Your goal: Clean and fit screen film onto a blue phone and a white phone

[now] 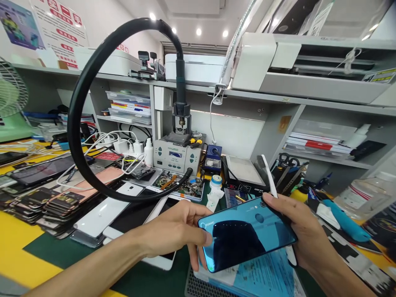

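Low in front of the wearer, above the table [15, 241] and its dark green mat [46, 252], a glossy blue phone [238, 235] is held slantwise between both hands, its shiny back turned upward and a dark reflection across the middle. The left hand [177, 227] grips its left end, partly closed, with the thumb pressed on the surface and the other fingers curled at and under the edge. The right hand [300, 225] is wrapped about the opposite end, thumb along the top corner, and it also has hold of a white brush [269, 177] (dark bristles uppermost, the handle passing behind the phone and showing again below it). Beneath the phone lies a blue and white packet [266, 274], next to a grey mesh-patterned surface [199, 284].

To the left, white phones [107, 216] lie overlapping near stacks of phone parts [62, 206]. Beyond the hands stands a grey control unit [170, 154], a thick black hose [76, 103] looping high in front of it; before the unit sits a shallow tray [202, 194] of small components. A small blue station [213, 159] is just beside the unit, and at the far right a clear bottle [359, 202] stands near a blue-handled tool [349, 222]
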A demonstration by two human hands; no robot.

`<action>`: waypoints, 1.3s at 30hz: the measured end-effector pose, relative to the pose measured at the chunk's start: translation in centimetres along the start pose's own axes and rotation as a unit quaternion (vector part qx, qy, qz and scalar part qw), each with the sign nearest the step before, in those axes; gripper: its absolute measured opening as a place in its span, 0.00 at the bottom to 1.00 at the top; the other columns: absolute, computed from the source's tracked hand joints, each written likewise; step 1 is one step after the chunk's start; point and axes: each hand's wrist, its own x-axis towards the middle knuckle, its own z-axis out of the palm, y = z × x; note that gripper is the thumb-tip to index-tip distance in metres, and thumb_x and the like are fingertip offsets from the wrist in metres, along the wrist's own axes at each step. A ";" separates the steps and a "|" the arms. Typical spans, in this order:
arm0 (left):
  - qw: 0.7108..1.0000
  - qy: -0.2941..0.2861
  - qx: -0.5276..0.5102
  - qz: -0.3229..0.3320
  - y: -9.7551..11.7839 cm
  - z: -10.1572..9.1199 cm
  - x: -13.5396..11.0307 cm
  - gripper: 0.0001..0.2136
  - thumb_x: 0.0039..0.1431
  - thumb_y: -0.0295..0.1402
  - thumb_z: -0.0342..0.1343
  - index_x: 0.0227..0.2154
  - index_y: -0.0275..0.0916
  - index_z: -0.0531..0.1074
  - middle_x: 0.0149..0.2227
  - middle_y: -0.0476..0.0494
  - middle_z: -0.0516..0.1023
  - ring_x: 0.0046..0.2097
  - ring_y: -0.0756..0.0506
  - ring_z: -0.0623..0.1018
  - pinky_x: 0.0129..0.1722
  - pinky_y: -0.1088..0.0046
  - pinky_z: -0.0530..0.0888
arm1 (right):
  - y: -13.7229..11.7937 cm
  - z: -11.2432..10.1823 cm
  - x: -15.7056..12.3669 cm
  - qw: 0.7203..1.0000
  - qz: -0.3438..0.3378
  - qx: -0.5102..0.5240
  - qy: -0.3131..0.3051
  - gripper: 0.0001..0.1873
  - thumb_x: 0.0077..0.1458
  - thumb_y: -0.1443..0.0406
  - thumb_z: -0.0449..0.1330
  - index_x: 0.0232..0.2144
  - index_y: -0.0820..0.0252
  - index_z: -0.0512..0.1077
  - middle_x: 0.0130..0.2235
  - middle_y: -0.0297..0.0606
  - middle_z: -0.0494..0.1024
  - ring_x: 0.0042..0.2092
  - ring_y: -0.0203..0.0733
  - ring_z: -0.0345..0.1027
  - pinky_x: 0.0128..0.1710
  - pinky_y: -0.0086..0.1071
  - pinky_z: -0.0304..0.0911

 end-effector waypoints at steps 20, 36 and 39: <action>0.999 0.021 0.020 -0.026 -0.2 0.1 -0.1 0.07 0.55 0.28 0.63 0.37 0.33 0.77 0.28 0.43 0.81 0.24 0.48 0.81 0.19 0.81 0.74 | -0.4 1.0 -0.9 1.000 0.008 0.014 -0.019 0.20 0.43 0.56 0.77 0.17 0.61 0.74 0.17 0.29 0.69 0.18 0.32 0.59 0.16 0.25 0.57; 0.999 0.024 0.035 -0.022 -0.4 0.1 0.0 0.06 0.55 0.29 0.62 0.35 0.34 0.76 0.27 0.45 0.80 0.23 0.49 0.80 0.17 0.81 0.74 | -0.2 0.9 -0.7 0.999 0.010 0.035 -0.024 0.20 0.44 0.57 0.78 0.18 0.63 0.75 0.18 0.30 0.69 0.19 0.29 0.60 0.17 0.20 0.57; 0.999 0.025 0.033 -0.023 -0.4 0.1 0.1 0.06 0.55 0.29 0.62 0.35 0.34 0.75 0.27 0.46 0.80 0.22 0.49 0.80 0.17 0.81 0.74 | -0.1 0.9 -0.7 0.999 0.013 0.033 -0.030 0.20 0.44 0.57 0.78 0.18 0.63 0.74 0.18 0.29 0.68 0.19 0.28 0.58 0.16 0.19 0.56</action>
